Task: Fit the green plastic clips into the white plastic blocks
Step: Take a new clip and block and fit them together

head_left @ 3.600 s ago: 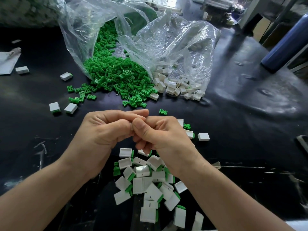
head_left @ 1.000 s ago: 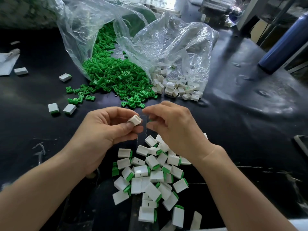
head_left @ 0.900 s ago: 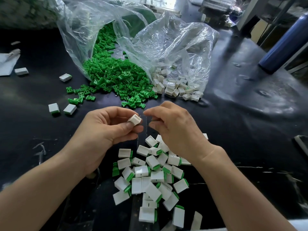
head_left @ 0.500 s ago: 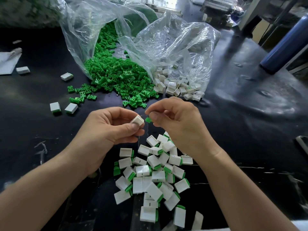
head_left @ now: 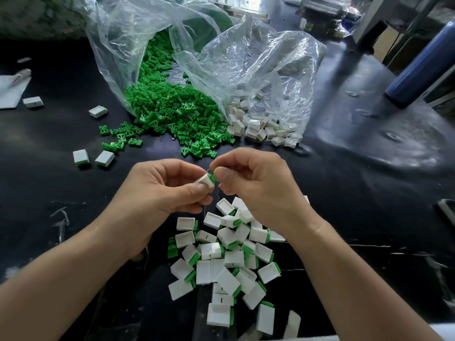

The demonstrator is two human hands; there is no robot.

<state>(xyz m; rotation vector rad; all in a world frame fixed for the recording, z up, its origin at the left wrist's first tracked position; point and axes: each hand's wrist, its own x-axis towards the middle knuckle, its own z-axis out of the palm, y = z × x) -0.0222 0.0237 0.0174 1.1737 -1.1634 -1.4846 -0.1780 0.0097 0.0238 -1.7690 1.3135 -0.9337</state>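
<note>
Above the bench (head_left: 344,193), my left hand (head_left: 160,190) pinches a white block (head_left: 204,180); my right hand (head_left: 256,183) pinches a green clip (head_left: 211,177) against its end. Fitted blocks (head_left: 234,260) lie heaped beneath.

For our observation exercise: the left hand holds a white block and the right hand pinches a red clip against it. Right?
No. The head view shows the clip is green, not red; the left hand holds the white block, the right hand pinches the clip against it.
</note>
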